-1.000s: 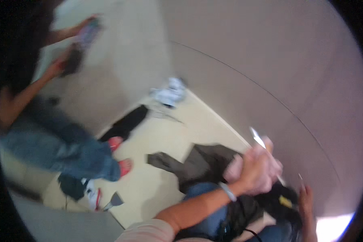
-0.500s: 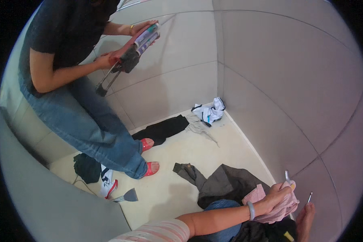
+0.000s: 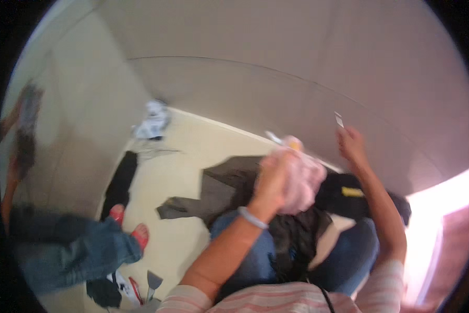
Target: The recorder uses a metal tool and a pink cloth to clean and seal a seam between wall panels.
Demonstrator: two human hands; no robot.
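Observation:
My left hand (image 3: 272, 180), with a pale bangle at the wrist, is closed on a pink cloth (image 3: 303, 185). A slim whitish tool (image 3: 273, 137) with a yellow part beside it sticks out of the top of the cloth; its kind is blurred. My right hand (image 3: 352, 144) is raised in front of the tiled wall (image 3: 276, 88), fingers closed on a small tool with a flat, pale metal end (image 3: 339, 120). Whether that end touches the wall I cannot tell. Beneath my hands, a dark grey garment (image 3: 232, 180) is spread on the floor.
A black cloth with a yellow patch (image 3: 344, 194) lies at the wall's foot by my knees. At left stands another person in jeans (image 3: 78, 250) and red sandals, arms blurred. A putty knife (image 3: 153, 281), dark clothing (image 3: 120, 177) and a white-blue cloth bundle (image 3: 155, 120) lie on the floor.
My view has swung right toward the wall. My right hand has risen with its tool from low at the wall, and my left still grips the pink cloth.

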